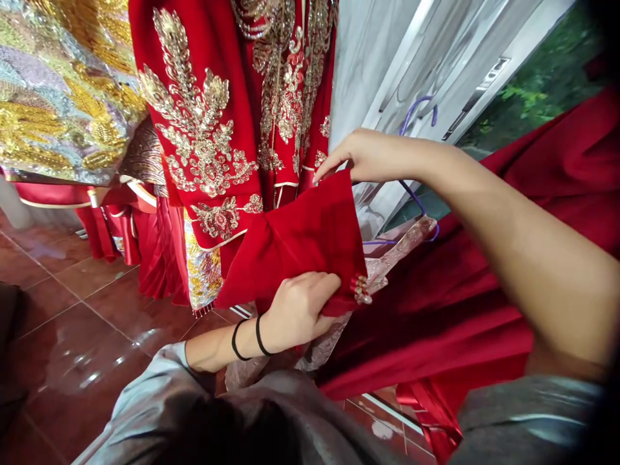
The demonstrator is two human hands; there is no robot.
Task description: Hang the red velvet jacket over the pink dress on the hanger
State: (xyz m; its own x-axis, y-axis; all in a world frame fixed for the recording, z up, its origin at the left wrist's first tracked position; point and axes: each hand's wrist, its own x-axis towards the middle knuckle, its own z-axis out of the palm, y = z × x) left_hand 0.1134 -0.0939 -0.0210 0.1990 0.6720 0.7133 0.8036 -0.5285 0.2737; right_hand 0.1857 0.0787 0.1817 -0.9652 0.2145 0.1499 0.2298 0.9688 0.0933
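A plain red velvet sleeve [300, 242] of a dress stretches between both hands. My left hand [298, 310], with two black bands on its wrist, grips the sleeve's lower edge, fingertips showing past the cloth. My right hand [368, 155] pinches the sleeve's top corner. The rest of the red velvet dress [460, 303] drapes over my lap to the right. A purple hanger [417, 200] sits behind the sleeve, with pale pink lace fabric [387, 258] under it.
A red gown with gold embroidery [227, 129] hangs straight ahead. A gold and silver brocade garment [62, 90] hangs at the left. Glossy reddish floor tiles [72, 323] lie below. A white window frame [465, 77] stands at the upper right.
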